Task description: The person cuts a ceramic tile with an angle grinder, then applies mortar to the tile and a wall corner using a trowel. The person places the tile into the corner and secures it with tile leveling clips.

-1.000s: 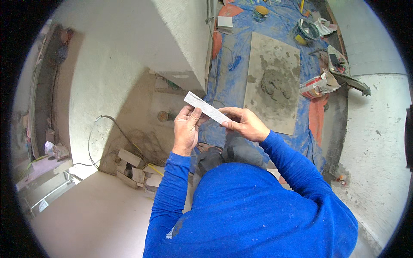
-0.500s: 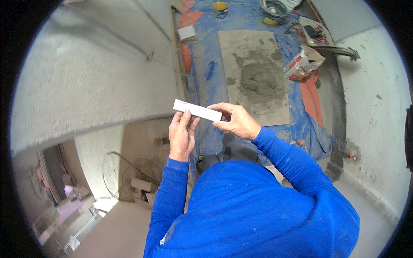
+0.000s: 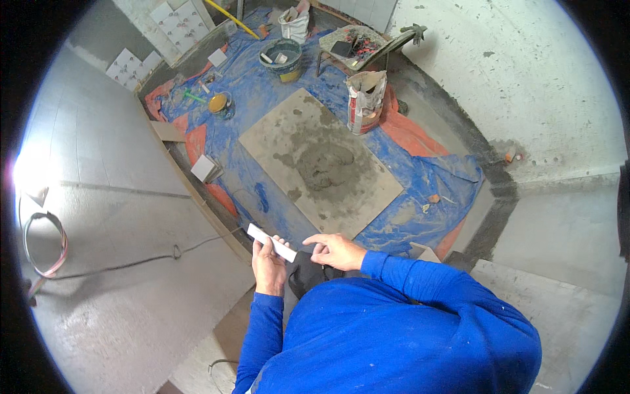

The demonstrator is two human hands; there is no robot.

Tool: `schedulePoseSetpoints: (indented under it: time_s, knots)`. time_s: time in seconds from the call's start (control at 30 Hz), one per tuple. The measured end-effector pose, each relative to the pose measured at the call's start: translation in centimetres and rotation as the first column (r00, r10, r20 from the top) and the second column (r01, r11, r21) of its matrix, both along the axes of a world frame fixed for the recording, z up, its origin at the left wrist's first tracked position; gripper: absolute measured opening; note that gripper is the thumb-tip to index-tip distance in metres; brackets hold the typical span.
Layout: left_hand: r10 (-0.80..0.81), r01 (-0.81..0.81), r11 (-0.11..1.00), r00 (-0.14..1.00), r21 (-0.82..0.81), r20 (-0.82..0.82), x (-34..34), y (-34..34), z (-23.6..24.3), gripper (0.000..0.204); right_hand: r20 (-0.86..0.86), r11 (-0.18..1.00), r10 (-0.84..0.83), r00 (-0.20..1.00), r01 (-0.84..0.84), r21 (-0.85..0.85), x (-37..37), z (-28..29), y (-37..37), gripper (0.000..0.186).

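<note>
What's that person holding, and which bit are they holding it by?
The left hand grips a thin white strip around its middle; the right hand, beside its end, seems to hold nothing.

We see the left hand (image 3: 268,270) holding a white strip (image 3: 272,243), the right hand (image 3: 338,252) just beside it (index finger extended); beyond, grey mortar (image 3: 325,165) lies on a board (image 3: 270,131) over blue sheeting (image 3: 453,178).
</note>
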State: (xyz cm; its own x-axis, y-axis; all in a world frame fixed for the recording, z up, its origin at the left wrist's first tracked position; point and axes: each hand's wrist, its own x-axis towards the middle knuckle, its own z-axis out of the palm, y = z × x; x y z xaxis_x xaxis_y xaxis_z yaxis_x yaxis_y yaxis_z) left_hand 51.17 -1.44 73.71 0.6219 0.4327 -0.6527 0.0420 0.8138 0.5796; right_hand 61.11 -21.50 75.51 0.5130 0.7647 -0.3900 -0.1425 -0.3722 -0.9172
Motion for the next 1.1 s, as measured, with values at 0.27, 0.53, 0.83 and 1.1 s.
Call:
schedulePoseSetpoints:
  time_s: [0.27, 0.53, 0.83, 1.1]
  knots:
    - [-0.195, 0.195, 0.979, 0.981, -0.054, -0.002, 10.1, 10.3, -1.4, 0.013, -0.087, 0.982, -0.143, 0.986, 0.130, -0.135, 6.7, -5.7, 1.8, 0.038]
    - [-0.408, 0.415, 0.828, 0.907, 0.379, -0.103, 22.8, 22.1, 0.7, 0.035, 0.291, 0.526, 0.033, 0.956, 0.231, -0.818, 14.6, -23.8, 0.3, 0.044]
    - [-0.382, 0.414, 0.753, 0.908, 0.512, -0.172, 33.5, 30.9, 2.3, 0.054, 0.075, 0.635, -0.215, 0.974, 0.198, -0.747, 20.6, -24.6, 3.4, 0.039]
    - [-0.388, 0.444, 0.816, 0.896, 0.370, -0.218, 42.1, 35.6, -1.1, 0.032, 0.209, 0.658, -0.393, 0.896, 0.432, -0.616, 35.9, -25.0, 13.5, 0.037]
